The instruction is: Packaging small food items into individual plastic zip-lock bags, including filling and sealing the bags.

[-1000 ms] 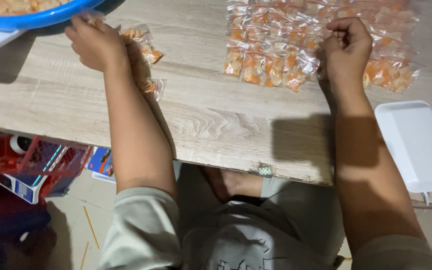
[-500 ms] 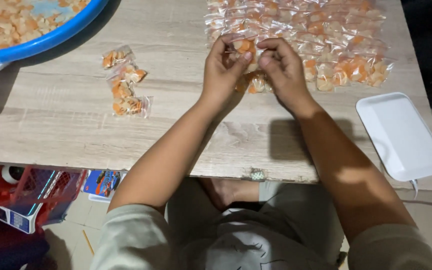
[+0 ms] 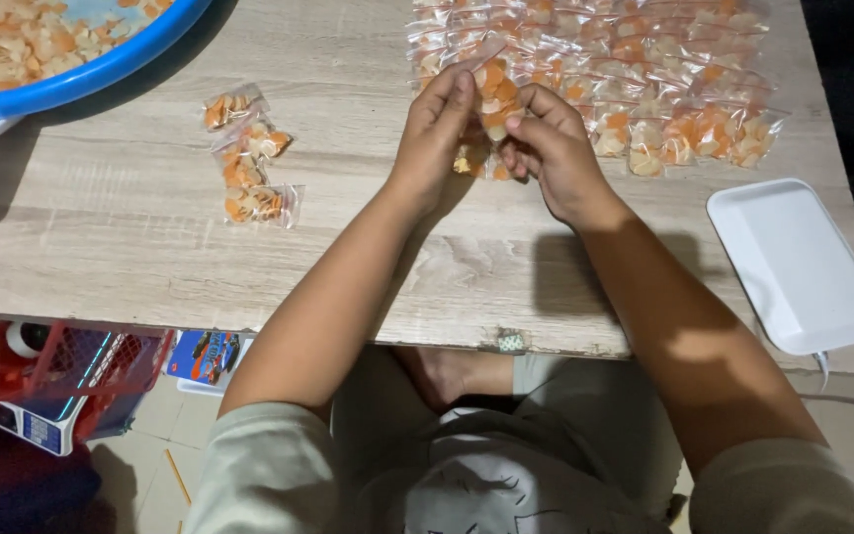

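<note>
- Looking down from the head camera, I see both hands meeting over the far middle of the pale wood-grain table [image 3: 150,247].
- My left hand [image 3: 432,138] is pinched closed, thumb and fingers gripping the upper left edge of a small clear plastic packet of orange and cream crackers [image 3: 491,94].
- My right hand [image 3: 551,148] is curled shut on the same packet's lower right side.
- The packet sits between the two hands, lifted just above the tabletop, long axis running roughly away from me; both hands are equally close.
- Just beyond it, toward the far right corner, lies a spread of filled clear packets [image 3: 644,69].
- Four small filled packets [image 3: 249,158] lie left, near a blue plastic basin of loose crackers [image 3: 81,84].
- A white foam tray [image 3: 793,262] overhangs the right edge.
</note>
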